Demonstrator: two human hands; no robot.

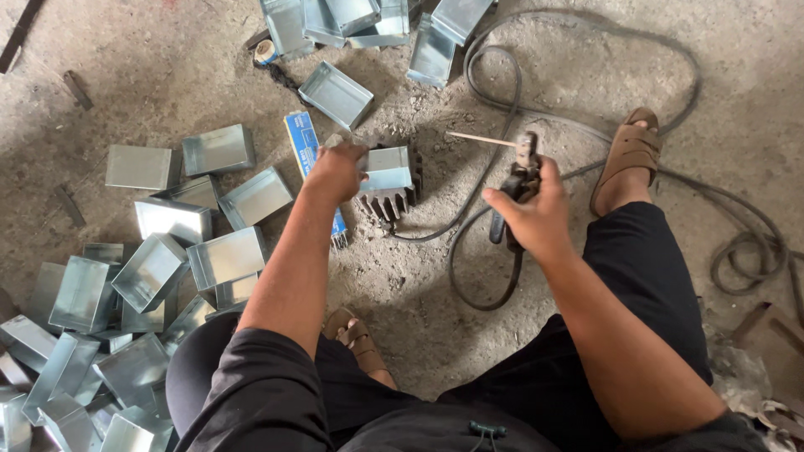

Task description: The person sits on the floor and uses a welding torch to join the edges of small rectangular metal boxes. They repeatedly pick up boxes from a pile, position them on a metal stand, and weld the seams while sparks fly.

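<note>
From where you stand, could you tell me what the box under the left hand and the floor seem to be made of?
The box looks like thin sheet metal, perhaps galvanised steel: grey, dully shiny, with folded edges. The floor looks like bare concrete: rough, dusty and grey, with loose grit.

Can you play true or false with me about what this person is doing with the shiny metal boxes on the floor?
1. The right hand holds an electrode holder with a thin rod. True.
2. The left hand rests on a metal box. True.
3. The person is barefoot. False: brown sandals are on.
4. The pile of metal boxes lies on the person's right. False: it is on the left.
5. A black cable loops across the floor. True.
</note>
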